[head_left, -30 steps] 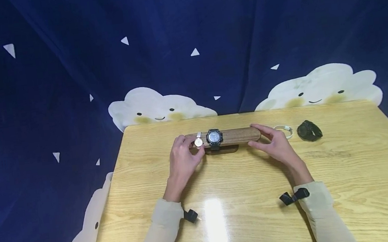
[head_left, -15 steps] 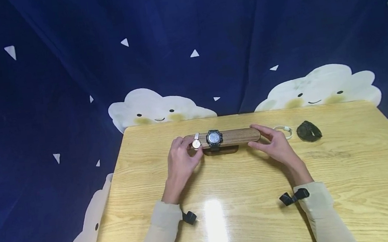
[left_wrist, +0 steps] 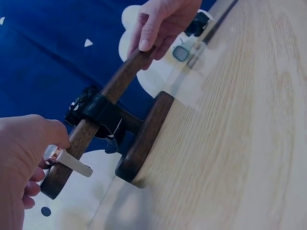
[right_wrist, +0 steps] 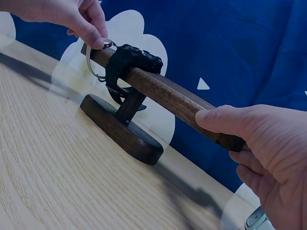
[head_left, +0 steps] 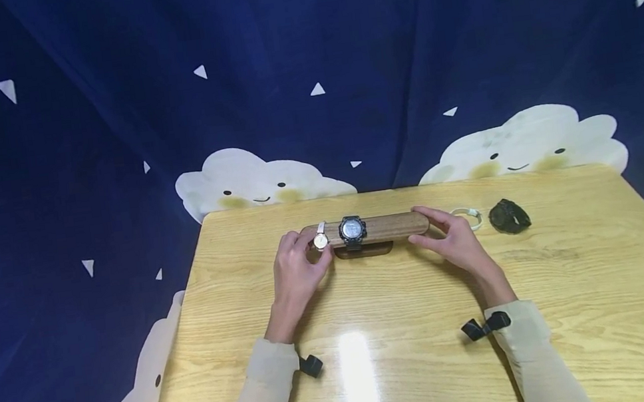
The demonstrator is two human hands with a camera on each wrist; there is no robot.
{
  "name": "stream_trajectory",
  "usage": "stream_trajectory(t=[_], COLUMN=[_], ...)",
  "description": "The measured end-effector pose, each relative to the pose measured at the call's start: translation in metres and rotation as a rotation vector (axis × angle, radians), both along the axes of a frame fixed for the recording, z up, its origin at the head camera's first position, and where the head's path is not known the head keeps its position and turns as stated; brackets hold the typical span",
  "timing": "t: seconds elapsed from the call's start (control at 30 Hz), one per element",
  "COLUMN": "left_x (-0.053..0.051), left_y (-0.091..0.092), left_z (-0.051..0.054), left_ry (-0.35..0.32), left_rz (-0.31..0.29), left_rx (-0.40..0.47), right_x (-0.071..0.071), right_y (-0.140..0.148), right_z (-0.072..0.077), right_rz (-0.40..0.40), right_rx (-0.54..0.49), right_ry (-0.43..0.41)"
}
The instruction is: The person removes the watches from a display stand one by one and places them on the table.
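Observation:
A dark wooden T-shaped watch stand (head_left: 397,226) stands near the table's far edge, its oblong base (right_wrist: 120,132) flat on the wood. My left hand (head_left: 296,272) pinches a small watch with a pale strap (head_left: 321,241) at the bar's left end. That strap hangs over the bar in the left wrist view. Just right of it a chunky black watch (head_left: 352,229) sits around the bar, its face up. My right hand (head_left: 458,243) grips the bar's right end between thumb and fingers.
Beyond my right hand lie a white-strapped watch (head_left: 477,217) and another black watch (head_left: 508,217) on the wooden table (head_left: 409,324). A dark blue curtain (head_left: 256,55) with white clouds hangs behind the far edge.
My left hand has shifted slightly left along the bar with the small watch, widening the gap to the black watch. My right hand keeps its hold on the bar's end.

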State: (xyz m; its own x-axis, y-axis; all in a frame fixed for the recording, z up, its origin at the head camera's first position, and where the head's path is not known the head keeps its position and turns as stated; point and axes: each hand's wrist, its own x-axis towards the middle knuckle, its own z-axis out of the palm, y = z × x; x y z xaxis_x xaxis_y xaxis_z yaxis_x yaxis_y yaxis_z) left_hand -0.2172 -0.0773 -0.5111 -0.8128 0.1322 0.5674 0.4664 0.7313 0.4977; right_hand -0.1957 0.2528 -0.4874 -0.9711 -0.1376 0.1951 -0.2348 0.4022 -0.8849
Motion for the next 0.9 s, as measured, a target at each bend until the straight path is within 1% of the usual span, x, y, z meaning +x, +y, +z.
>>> stream_trajectory(t=[0.23,0.37,0.6,0.63,0.77,0.9], left_x=[0.0,0.0,-0.002,-0.002,-0.003,-0.003], left_y=[-0.002,-0.004,-0.01,-0.01,-0.012,-0.014], left_z=[0.001,0.001,0.003,0.003,0.004,0.005], left_ry=[-0.009,-0.016,-0.015,-0.019,-0.039,-0.05], left_rz=[-0.008,0.002,0.015,0.017,0.023,0.022], left_rx=[-0.008,-0.015,-0.02,-0.022,-0.022,-0.018], right_x=[-0.001,-0.002,-0.016,-0.016,-0.014,-0.009], right_y=[0.0,0.001,0.012,0.012,0.011,0.005], right_z=[-0.002,-0.004,-0.037,-0.038,-0.033,-0.019], right_rz=[-0.002,0.003,-0.009,-0.009,-0.006,0.0], right_rx=[-0.017,-0.021,-0.02,-0.019,-0.028,-0.023], right_ry=[-0.018,-0.012,-0.01,-0.009,-0.014,-0.011])
